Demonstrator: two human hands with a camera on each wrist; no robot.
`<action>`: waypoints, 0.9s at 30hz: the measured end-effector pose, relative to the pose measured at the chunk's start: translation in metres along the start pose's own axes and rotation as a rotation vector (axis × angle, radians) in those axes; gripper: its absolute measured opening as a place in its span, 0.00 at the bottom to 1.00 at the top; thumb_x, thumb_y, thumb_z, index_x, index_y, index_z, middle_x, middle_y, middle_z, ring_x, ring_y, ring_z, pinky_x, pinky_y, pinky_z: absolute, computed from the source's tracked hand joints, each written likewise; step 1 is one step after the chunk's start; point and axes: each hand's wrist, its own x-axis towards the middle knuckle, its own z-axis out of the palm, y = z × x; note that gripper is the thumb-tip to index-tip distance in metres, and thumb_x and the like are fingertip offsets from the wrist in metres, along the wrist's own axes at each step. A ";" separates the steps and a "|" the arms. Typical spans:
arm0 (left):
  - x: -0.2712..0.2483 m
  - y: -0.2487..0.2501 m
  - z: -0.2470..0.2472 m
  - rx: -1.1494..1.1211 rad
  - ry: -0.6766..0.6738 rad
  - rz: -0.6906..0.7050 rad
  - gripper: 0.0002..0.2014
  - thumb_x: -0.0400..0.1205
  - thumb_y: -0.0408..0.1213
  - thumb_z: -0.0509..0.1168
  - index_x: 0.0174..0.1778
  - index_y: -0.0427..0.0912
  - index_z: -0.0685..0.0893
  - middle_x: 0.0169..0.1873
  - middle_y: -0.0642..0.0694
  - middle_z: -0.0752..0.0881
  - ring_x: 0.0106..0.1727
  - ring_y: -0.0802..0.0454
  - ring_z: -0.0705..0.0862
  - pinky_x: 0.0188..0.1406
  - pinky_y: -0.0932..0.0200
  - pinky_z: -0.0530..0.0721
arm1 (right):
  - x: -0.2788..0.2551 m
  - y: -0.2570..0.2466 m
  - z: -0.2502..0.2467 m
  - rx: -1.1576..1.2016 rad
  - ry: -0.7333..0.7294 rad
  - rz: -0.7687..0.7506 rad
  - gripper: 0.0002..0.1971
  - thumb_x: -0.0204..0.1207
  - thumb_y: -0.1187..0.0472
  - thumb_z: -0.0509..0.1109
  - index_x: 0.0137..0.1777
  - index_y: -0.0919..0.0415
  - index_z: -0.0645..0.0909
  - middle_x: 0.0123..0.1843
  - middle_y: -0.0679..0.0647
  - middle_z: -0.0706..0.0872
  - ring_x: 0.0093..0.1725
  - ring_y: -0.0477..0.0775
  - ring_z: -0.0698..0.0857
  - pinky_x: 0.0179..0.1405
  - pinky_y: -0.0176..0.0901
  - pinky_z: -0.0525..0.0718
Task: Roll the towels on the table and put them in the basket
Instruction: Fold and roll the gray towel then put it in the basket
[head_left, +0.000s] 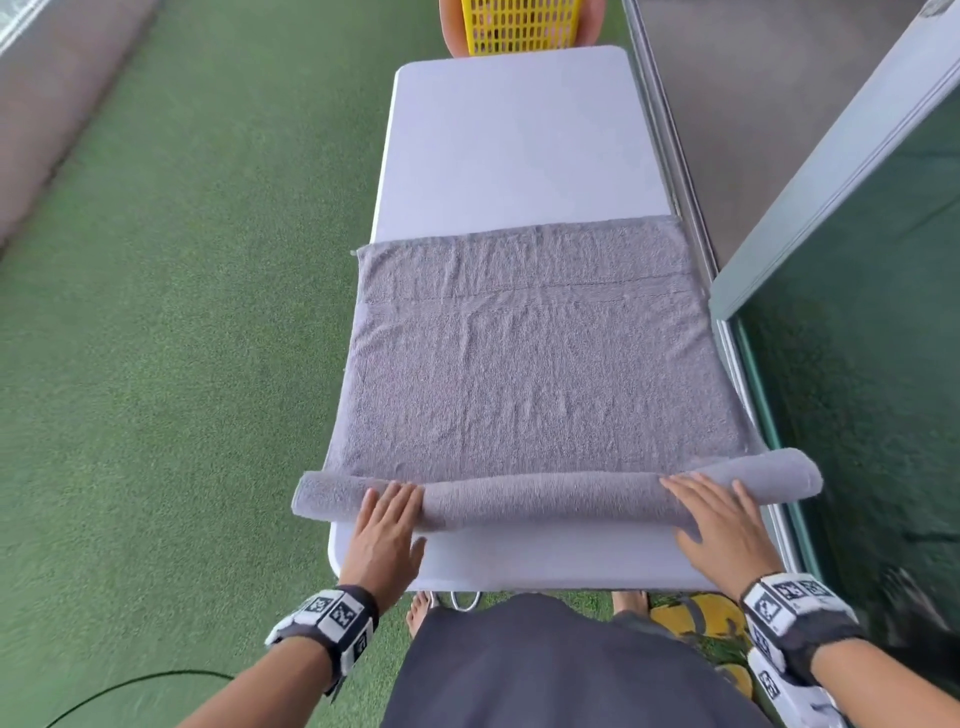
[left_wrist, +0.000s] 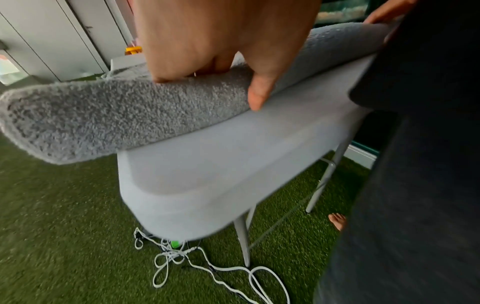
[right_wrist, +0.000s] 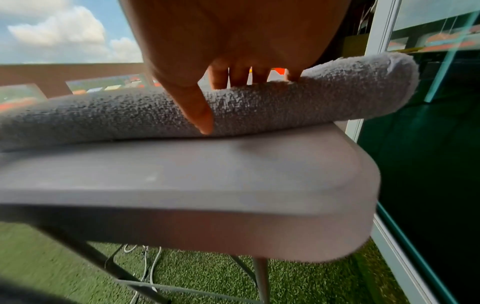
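Observation:
A grey towel (head_left: 535, 374) lies spread across the near half of the white table (head_left: 514, 140). Its near edge is rolled into a tube (head_left: 545, 499) that overhangs both table sides. My left hand (head_left: 387, 519) lies flat on the roll's left part. My right hand (head_left: 722, 514) lies flat on its right part. In the left wrist view my fingers drape over the roll (left_wrist: 103, 115) and the thumb (left_wrist: 259, 92) points down its near side. The right wrist view shows the same on the roll (right_wrist: 311, 98). A yellow slatted basket (head_left: 519, 26) stands beyond the table's far end.
Green artificial turf (head_left: 182, 312) covers the floor on the left. A metal frame and dark glass wall (head_left: 857, 312) run close along the table's right side. White cables (left_wrist: 182, 257) lie tangled under the table. The basket sits on an orange seat (head_left: 454, 31).

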 end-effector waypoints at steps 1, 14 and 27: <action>-0.005 0.000 0.003 -0.009 0.015 0.005 0.28 0.72 0.43 0.74 0.69 0.41 0.80 0.67 0.44 0.82 0.70 0.45 0.78 0.77 0.41 0.64 | -0.003 0.001 0.003 0.023 0.012 0.005 0.31 0.76 0.53 0.68 0.79 0.44 0.64 0.79 0.42 0.69 0.81 0.46 0.61 0.81 0.53 0.39; 0.014 0.009 -0.011 -0.068 0.086 -0.067 0.18 0.77 0.40 0.47 0.54 0.46 0.80 0.45 0.49 0.82 0.44 0.47 0.80 0.48 0.48 0.79 | 0.019 0.002 0.003 0.008 0.152 -0.019 0.18 0.68 0.67 0.75 0.56 0.50 0.85 0.50 0.47 0.85 0.50 0.55 0.84 0.59 0.59 0.77; 0.002 0.025 0.003 -0.095 0.072 -0.109 0.28 0.67 0.32 0.49 0.63 0.34 0.79 0.58 0.38 0.83 0.59 0.40 0.80 0.61 0.44 0.82 | -0.006 0.018 0.010 0.042 0.078 -0.128 0.32 0.64 0.67 0.79 0.70 0.58 0.78 0.68 0.52 0.82 0.66 0.54 0.80 0.70 0.57 0.76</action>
